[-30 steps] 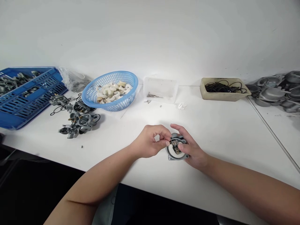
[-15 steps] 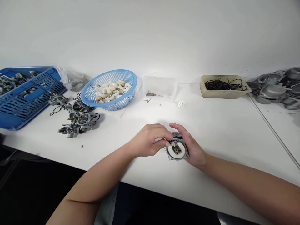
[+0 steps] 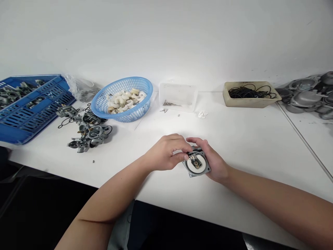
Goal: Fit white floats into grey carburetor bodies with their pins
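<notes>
Across a white worktable (image 3: 249, 146), near its front edge and a little right of centre, a grey die-cast carburetor body (image 3: 191, 174) was held clear of the surface between both hands. Its squarish flange faced up toward the camera, tilted slightly, so it showed no clear long axis. A pale round face filled the flange, and small brass jets (image 3: 195, 161) stood near its middle; whether they were fully seated could not be made out.

The left hand (image 3: 165, 152) lay to the left of the part, its fingertips (image 3: 185, 155) pressed together at the brass jets. The right hand (image 3: 215, 166) was closed around the right side and reached over the top edge, so it was the hand in fuller contact. Fingers hid the upper rim, and the underside was out of sight.

Farther back on the left stood a heap of assembled carburetors (image 3: 88, 133) with black rubber rings (image 3: 65, 121) beside it, then a blue plastic crate (image 3: 26, 121) of castings. A blue wire-look basket (image 3: 122, 116) held white plastic parts (image 3: 125, 100). A clear plastic tub (image 3: 177, 99) held small metal pins (image 3: 170, 103), and a beige tray (image 3: 249, 102) held black O-rings (image 3: 249, 92). Silver bowls (image 3: 307, 99) were cut off at the right edge.
</notes>
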The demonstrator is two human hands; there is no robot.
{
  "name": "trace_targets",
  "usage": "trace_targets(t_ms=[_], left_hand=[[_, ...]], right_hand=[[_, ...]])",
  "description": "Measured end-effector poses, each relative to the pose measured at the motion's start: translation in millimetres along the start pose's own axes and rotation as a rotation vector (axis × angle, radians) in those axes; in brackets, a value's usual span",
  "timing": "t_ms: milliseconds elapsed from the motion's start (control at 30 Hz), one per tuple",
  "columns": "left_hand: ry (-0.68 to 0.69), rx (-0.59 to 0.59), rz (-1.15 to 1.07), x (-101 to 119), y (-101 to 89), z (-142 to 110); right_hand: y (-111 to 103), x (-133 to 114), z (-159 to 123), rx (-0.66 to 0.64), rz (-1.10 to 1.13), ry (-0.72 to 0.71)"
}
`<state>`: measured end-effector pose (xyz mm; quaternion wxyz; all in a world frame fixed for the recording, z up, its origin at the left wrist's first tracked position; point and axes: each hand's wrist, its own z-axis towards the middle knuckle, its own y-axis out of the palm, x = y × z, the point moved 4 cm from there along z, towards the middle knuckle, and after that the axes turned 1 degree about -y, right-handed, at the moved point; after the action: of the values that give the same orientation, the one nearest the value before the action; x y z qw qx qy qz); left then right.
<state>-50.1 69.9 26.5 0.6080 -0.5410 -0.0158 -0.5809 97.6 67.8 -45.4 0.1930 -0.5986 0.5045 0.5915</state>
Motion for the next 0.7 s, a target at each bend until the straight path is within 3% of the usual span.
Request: trace_targets(t_ms=[700], left_hand=[[-0.085, -0.008, -0.044, -7.9, 2.3, -2.5]], right_hand=[[-0.6, 3.3, 3.3, 0.039, 0.091, 0.033]])
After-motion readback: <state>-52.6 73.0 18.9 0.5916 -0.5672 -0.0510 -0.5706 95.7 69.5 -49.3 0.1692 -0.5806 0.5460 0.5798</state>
